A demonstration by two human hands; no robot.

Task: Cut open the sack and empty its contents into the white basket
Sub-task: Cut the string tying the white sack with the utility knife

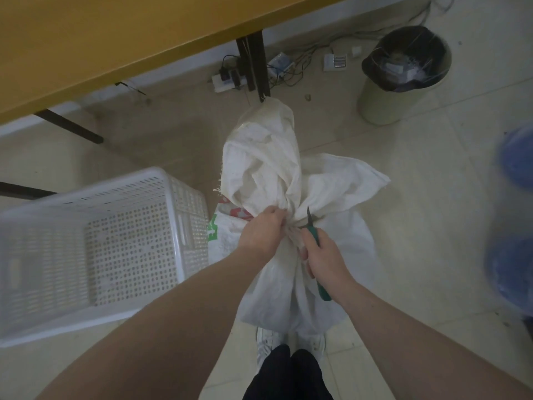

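Observation:
A white woven sack [268, 166] stands on the floor in front of my feet, its loose top bunched above a tied neck. My left hand [261, 232] grips that neck from the left. My right hand [324, 256] holds green-handled scissors [314, 235], their blades at the neck just right of my left hand's fingers. The white perforated basket [95, 238] sits on the floor to the left of the sack, touching or nearly touching its lower left side. What the sack holds is hidden.
A yellow-topped table [115, 39] with dark legs spans the upper left. A bin lined with a black bag [403, 73] stands at the upper right. Power strips and cables [277, 67] lie beyond the sack. Blue blurred objects [513, 212] fill the right edge.

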